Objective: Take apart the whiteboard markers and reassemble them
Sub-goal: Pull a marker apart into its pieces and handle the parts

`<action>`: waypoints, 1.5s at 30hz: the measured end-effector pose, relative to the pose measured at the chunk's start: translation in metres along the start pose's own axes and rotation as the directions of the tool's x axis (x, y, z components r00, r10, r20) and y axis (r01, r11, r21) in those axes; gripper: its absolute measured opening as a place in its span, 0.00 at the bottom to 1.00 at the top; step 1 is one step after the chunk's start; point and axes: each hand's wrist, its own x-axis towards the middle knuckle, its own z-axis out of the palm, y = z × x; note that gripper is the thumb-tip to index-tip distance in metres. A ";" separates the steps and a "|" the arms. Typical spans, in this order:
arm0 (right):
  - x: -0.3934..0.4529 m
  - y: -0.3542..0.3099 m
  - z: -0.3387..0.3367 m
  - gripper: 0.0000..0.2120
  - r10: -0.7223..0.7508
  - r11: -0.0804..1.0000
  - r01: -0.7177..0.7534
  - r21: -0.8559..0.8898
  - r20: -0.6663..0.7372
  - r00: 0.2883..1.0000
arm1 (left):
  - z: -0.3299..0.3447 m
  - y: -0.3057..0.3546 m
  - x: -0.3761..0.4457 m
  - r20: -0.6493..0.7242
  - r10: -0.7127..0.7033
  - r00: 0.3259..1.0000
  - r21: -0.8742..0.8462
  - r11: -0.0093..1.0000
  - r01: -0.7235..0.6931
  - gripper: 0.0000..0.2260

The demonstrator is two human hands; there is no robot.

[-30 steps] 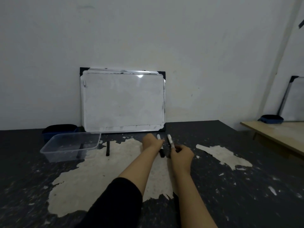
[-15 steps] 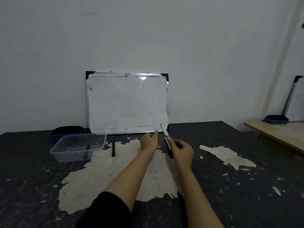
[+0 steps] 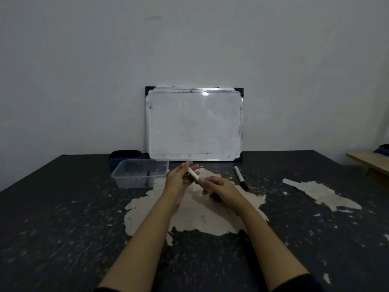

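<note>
A white-barrelled whiteboard marker (image 3: pixel 193 173) is lifted above the table between both hands. My right hand (image 3: pixel 223 191) grips its dark lower end, which my fingers hide. My left hand (image 3: pixel 180 179) is around the white upper end, fingers loosely curled on the barrel. A second marker (image 3: pixel 241 178), white with a black cap, lies on the table to the right of my hands. Another dark marker (image 3: pixel 147 178) shows through the clear plastic container.
A clear plastic container (image 3: pixel 140 172) stands left of my hands, with a dark blue case (image 3: pixel 124 155) behind it. A small whiteboard (image 3: pixel 194 125) leans on the wall. The dark table (image 3: pixel 63 218) has peeled pale patches. A wooden bench edge (image 3: pixel 370 162) lies far right.
My right hand lifted one marker off the table and brought it towards me. My left hand left the other marker on the table and took the raised one's white end.
</note>
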 end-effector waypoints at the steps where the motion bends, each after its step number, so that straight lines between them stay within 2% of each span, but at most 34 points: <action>1: 0.000 -0.001 0.004 0.15 -0.007 1.000 0.008 -0.021 0.023 1.000 | -0.004 -0.002 -0.004 0.022 -0.002 1.000 -0.002 1.000 0.002 0.14; 2: 0.001 -0.002 0.007 0.16 0.000 1.000 -0.001 0.011 0.048 0.999 | -0.006 -0.003 -0.006 0.047 -0.007 0.999 -0.027 1.000 0.008 0.15; 4: 0.001 -0.003 0.011 0.20 0.073 0.974 -0.099 0.206 0.129 0.989 | -0.011 0.000 -0.008 0.091 -0.021 0.996 -0.124 0.992 0.032 0.16; 6: 0.001 -0.004 0.012 0.21 0.140 0.889 -0.238 0.391 0.263 0.955 | -0.018 0.004 -0.008 0.127 -0.025 0.992 -0.194 0.980 0.049 0.16; 9: 0.000 -0.003 0.012 0.23 0.157 0.828 -0.333 0.452 0.383 0.910 | -0.027 0.008 -0.009 0.172 -0.060 0.983 -0.187 0.978 0.092 0.14; 11: 0.001 -0.004 0.014 0.24 0.155 0.886 -0.287 0.365 0.349 0.924 | -0.029 0.013 -0.010 0.157 -0.079 0.984 -0.179 0.978 0.107 0.11; 14: 0.001 -0.007 0.017 0.22 0.077 0.974 -0.118 0.191 0.211 0.975 | -0.026 0.020 -0.010 0.078 -0.069 0.995 -0.198 0.977 0.083 0.08; 20: 0.001 -0.006 0.029 0.21 -0.092 0.992 0.093 -0.083 0.008 0.996 | -0.027 0.022 -0.011 -0.007 -0.074 0.997 -0.200 0.977 0.072 0.09; 23: 0.001 -0.005 0.032 0.20 -0.188 0.945 0.163 -0.284 -0.063 0.980 | -0.028 0.022 -0.010 -0.016 -0.079 0.997 -0.209 0.975 0.074 0.09; 28: -0.001 -0.001 0.028 0.16 -0.343 0.814 0.260 -0.519 -0.070 0.937 | -0.027 0.020 -0.009 -0.079 -0.055 0.995 -0.178 0.983 0.041 0.07; 33: -0.002 -0.005 0.024 0.13 -0.420 0.701 0.270 -0.660 -0.076 0.904 | -0.016 0.022 -0.013 -0.140 -0.074 0.987 -0.200 0.979 0.045 0.07; 35: -0.003 -0.005 0.021 0.12 -0.446 0.633 0.280 -0.721 -0.044 0.894 | -0.018 0.028 -0.014 -0.206 -0.071 0.976 -0.245 0.969 0.019 0.06; 36: -0.003 -0.003 0.018 0.11 -0.447 0.640 0.279 -0.716 -0.051 0.893 | -0.022 0.031 -0.013 -0.240 -0.065 0.968 -0.267 0.964 -0.001 0.05; 37: -0.003 -0.001 0.014 0.11 -0.433 0.690 0.271 -0.671 -0.082 0.898 | -0.028 0.033 -0.012 -0.263 -0.057 0.963 -0.269 0.963 -0.016 0.05; 38: -0.003 0.001 0.009 0.11 -0.410 0.763 0.265 -0.590 -0.125 0.903 | -0.033 0.034 -0.013 -0.271 -0.043 0.962 -0.240 0.971 -0.024 0.06; 39: -0.003 0.003 0.004 0.11 -0.389 0.828 0.264 -0.494 -0.166 0.906 | -0.038 0.033 -0.013 -0.275 -0.008 0.961 -0.134 0.990 -0.030 0.08; 40: -0.003 0.006 0.000 0.11 -0.372 0.874 0.268 -0.406 -0.203 0.906 | -0.041 0.029 -0.013 -0.268 0.063 0.961 0.066 0.997 -0.047 0.10; 41: -0.002 0.008 -0.004 0.11 -0.357 0.900 0.266 -0.344 -0.234 0.904 | -0.042 0.025 -0.015 -0.219 0.162 0.962 0.305 0.948 -0.090 0.10; 42: -0.001 0.010 -0.007 0.12 -0.340 0.916 0.256 -0.308 -0.258 0.904 | -0.041 0.020 -0.017 -0.131 0.247 0.960 0.502 0.852 -0.151 0.08; 43: -0.001 0.011 -0.008 0.12 -0.321 0.926 0.240 -0.290 -0.275 0.906 | -0.040 0.016 -0.019 -0.029 0.287 0.958 0.625 0.753 -0.206 0.06; 45: -0.001 0.015 -0.009 0.10 -0.288 0.939 0.211 -0.270 -0.285 0.914 | -0.036 0.007 -0.021 0.129 0.274 0.953 0.744 0.608 -0.276 0.04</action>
